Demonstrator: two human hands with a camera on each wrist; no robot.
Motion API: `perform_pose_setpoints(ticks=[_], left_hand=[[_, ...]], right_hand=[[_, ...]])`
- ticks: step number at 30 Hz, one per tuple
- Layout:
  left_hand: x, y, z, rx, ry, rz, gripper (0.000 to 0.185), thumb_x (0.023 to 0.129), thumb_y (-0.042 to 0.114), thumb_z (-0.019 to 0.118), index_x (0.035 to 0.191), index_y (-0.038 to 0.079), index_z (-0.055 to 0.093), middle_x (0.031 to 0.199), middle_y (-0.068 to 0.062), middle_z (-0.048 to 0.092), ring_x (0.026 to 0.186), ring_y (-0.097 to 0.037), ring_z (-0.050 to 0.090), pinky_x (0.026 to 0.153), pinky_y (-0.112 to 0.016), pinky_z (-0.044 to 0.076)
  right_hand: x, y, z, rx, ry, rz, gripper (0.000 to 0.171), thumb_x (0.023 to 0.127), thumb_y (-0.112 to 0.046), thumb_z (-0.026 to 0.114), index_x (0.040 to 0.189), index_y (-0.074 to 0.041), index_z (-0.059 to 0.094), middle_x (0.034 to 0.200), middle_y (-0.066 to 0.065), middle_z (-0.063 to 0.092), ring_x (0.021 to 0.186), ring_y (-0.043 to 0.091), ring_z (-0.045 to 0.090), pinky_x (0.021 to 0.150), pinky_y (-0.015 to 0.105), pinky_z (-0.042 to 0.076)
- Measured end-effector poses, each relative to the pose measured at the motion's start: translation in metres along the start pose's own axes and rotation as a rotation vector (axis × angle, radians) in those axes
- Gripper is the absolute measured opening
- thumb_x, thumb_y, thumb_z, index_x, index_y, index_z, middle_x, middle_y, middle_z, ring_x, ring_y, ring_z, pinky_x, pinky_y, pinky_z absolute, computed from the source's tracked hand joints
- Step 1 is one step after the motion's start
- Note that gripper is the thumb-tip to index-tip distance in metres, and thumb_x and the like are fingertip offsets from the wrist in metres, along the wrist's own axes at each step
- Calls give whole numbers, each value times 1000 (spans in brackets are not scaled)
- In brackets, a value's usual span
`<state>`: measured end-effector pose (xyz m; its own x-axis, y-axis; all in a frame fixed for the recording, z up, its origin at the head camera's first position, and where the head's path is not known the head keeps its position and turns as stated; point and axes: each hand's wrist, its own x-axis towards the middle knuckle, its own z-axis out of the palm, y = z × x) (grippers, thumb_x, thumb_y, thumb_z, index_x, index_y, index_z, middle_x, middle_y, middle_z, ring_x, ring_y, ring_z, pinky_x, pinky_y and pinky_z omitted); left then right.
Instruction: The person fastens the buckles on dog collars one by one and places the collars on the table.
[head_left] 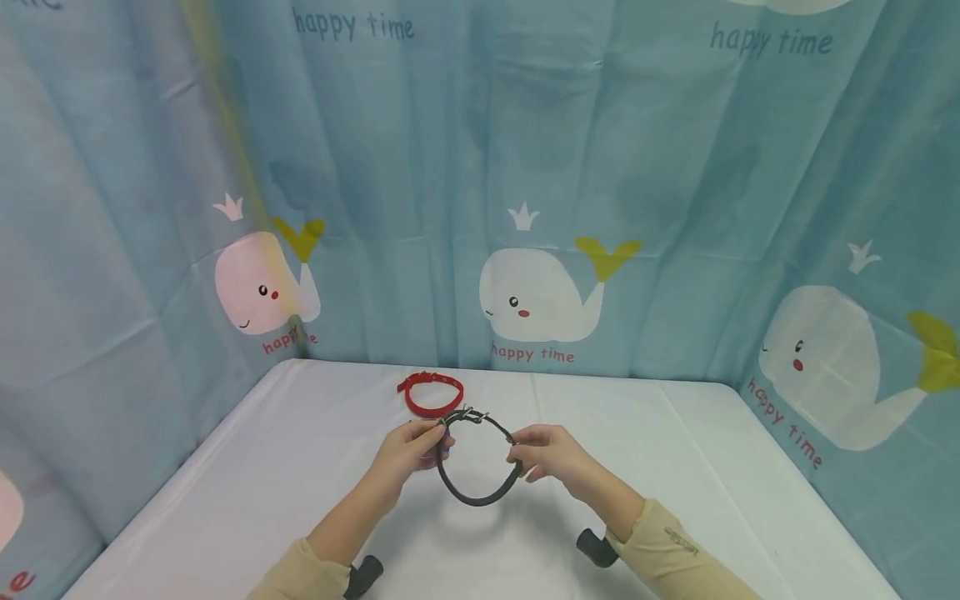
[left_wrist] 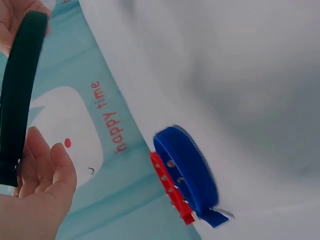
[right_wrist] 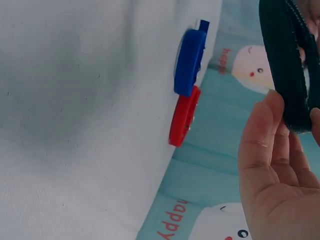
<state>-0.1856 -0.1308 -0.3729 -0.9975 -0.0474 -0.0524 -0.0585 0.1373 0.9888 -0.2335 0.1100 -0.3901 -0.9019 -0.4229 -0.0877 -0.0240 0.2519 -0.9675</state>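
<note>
A dark green collar [head_left: 477, 502], nearly black in the head view, hangs as a buckled loop above the table between both hands. My left hand [head_left: 405, 450] pinches its left side near the metal buckle [head_left: 468, 414]. On the opposite side, my right hand [head_left: 555, 454] grips the strap between thumb and fingers. The wrist views show the collar's broad band [left_wrist: 22, 85] close up. Behind it a red collar [head_left: 429, 412] lies looped on the table. Beside the red one rests a blue collar [left_wrist: 187, 167], mostly hidden behind my left hand in the head view.
A white cloth covers the table [head_left: 675, 467]. Blue curtains [head_left: 420, 167] printed with whales surround its back and sides. Dark rounded devices [head_left: 597, 547] sit at both sleeve cuffs.
</note>
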Motion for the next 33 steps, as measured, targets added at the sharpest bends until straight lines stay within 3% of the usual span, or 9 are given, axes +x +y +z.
perform_pose_setpoints(ticks=[9, 14, 21, 33], left_hand=[[-4, -15, -17, 141, 10, -96, 41, 92, 20, 68, 121, -8, 59, 98, -13, 71, 85, -22, 67, 81, -41, 53], [-6, -20, -24, 148, 17, -124, 41, 91, 18, 68, 120, -9, 58, 99, -16, 70, 84, -23, 68, 79, -39, 55], [-8, -27, -31, 140, 30, -121, 34, 92, 12, 65, 117, -10, 59, 96, -16, 70, 83, -23, 69, 75, -36, 54], [-12, -38, -41, 154, 64, -159, 28, 92, 9, 65, 111, -11, 60, 93, -16, 68, 79, -23, 68, 73, -38, 56]], right_hand=[[3, -2, 12, 49, 0, 43, 30, 87, -7, 68, 113, 7, 64, 95, 16, 70, 73, 15, 62, 69, 34, 56], [8, -1, 20, 50, 30, 78, 29, 87, -11, 69, 112, 5, 66, 94, 13, 71, 74, 16, 61, 70, 34, 55], [16, 4, 27, 146, 34, 124, 31, 92, -13, 64, 116, 6, 63, 93, 8, 71, 76, 17, 58, 66, 28, 48], [20, 10, 45, 193, 34, 221, 29, 87, -9, 69, 113, 3, 65, 91, 6, 71, 77, 20, 59, 64, 29, 47]])
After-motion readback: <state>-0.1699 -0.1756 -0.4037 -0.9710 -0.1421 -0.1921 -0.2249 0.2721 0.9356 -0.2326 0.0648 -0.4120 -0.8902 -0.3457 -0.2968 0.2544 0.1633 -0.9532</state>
